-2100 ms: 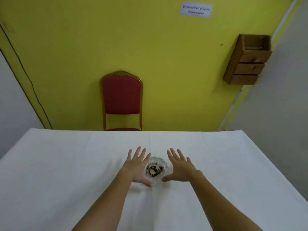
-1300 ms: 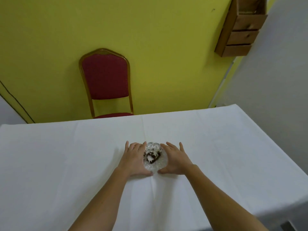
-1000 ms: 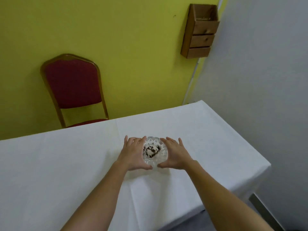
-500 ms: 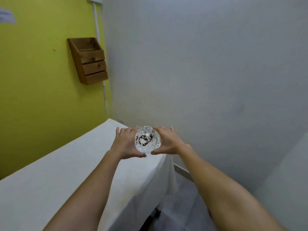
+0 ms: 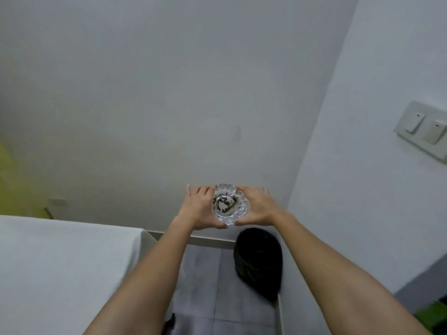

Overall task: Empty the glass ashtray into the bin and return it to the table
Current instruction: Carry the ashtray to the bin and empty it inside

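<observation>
Left hand [image 5: 197,209] and right hand [image 5: 257,207] are cupping the ash-filled glass ashtray [image 5: 229,204], each grip pinching its sides, above the black bin [image 5: 258,259], beside the table [image 5: 60,262].

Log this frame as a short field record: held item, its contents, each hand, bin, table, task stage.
held item: glass ashtray, upright, off the table
contents: dark ash and debris inside, not yet tipped out
left hand: grips the ashtray's left side
right hand: grips the ashtray's right side
bin: black, on the floor near the wall corner, below and in front of the hands
table: white cloth, to the left
task stage: carrying toward the bin; emptying not begun
</observation>
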Demonstrator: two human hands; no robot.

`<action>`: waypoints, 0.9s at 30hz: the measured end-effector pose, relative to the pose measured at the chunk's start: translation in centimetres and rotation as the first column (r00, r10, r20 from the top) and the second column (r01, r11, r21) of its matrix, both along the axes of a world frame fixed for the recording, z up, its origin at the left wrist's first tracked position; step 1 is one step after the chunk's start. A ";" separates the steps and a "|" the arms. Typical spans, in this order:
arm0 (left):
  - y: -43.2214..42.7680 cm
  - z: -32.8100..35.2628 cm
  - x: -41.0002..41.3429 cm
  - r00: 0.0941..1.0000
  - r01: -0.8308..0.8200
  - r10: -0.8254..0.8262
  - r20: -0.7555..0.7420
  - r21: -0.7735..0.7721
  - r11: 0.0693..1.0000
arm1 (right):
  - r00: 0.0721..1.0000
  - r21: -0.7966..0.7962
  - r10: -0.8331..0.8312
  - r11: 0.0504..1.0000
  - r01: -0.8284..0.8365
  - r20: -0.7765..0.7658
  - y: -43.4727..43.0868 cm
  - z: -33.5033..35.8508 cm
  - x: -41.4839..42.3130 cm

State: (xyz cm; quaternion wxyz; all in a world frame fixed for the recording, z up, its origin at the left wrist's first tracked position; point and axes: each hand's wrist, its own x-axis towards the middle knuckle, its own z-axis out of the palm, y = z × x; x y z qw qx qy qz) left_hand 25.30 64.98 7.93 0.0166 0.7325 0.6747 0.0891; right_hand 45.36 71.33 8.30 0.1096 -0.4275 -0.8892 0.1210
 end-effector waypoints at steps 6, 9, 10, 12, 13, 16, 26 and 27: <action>6.9 -2.5 2.3 0.987 0.159 -0.159 0.012 -0.073 0.985 | 0.987 -0.059 -0.160 0.985 0.160 0.003 3.1 -2.4 2.9; 10.6 -3.1 2.5 0.974 0.225 -0.224 0.021 -0.096 0.970 | 0.971 -0.094 -0.238 0.968 0.234 -0.023 4.8 -2.2 3.0; 11.9 -3.3 2.5 0.970 0.243 -0.241 0.029 -0.103 0.965 | 0.963 -0.107 -0.268 0.959 0.264 -0.031 5.4 -2.1 2.9; 13.9 -3.5 2.5 0.962 0.273 -0.271 0.033 -0.121 0.954 | 0.945 -0.132 -0.325 0.939 0.318 -0.028 6.4 -2.3 2.6; 15.3 -3.7 2.4 0.956 0.292 -0.290 0.035 -0.140 0.946 | 0.931 -0.159 -0.364 0.921 0.356 -0.024 7.3 -2.6 2.5; 17.1 -4.2 2.5 0.942 0.336 -0.333 0.046 -0.154 0.929 | 0.893 -0.281 -0.441 0.872 0.402 -0.092 8.0 -3.8 2.7; 22.2 -7.9 4.8 0.923 0.386 -0.376 0.085 -0.179 0.905 | 0.779 -0.493 -0.582 0.761 0.422 -0.231 11.7 -7.1 4.2; 22.5 -8.4 4.9 0.924 0.383 -0.373 0.087 -0.180 0.906 | 0.783 -0.495 -0.580 0.760 0.421 -0.224 12.1 -7.7 4.4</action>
